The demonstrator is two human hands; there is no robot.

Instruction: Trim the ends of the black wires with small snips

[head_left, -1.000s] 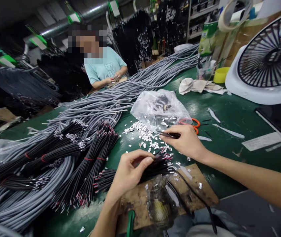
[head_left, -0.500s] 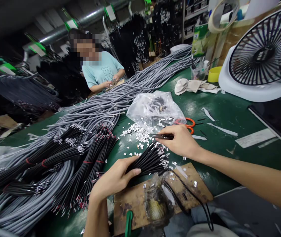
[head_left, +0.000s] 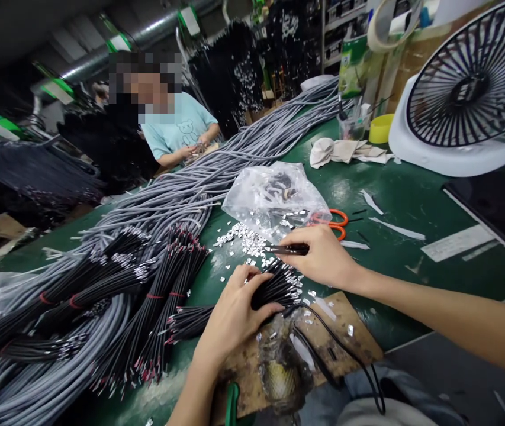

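My left hand (head_left: 241, 305) curls around a bundle of black wires (head_left: 274, 284), thumb on the near side and fingers on the far side. The bundle's silvery ends fan out to the right. My right hand (head_left: 323, 254) pinches dark tweezers (head_left: 290, 249), their tips pointing left over a scattered pile of small silvery metal pieces (head_left: 245, 239). Just below the tweezers lie the wire ends. Under and in front of my left hand is a stained wooden board (head_left: 345, 331) carrying a plastic-wrapped, yellowish round object (head_left: 281, 378).
Long grey cables (head_left: 181, 183) cross the green table (head_left: 394, 195), with tied black wire bundles (head_left: 145, 319) at left. Behind the pieces sit a clear plastic bag (head_left: 274, 192) and orange-handled scissors (head_left: 338, 222). A fan (head_left: 465, 100) stands at right. Across the table sits a person (head_left: 183, 127).
My left hand has slid right and forward along the wire bundle, closer to its silvery ends. My right hand with the tweezers has barely moved. The view has shifted slightly.
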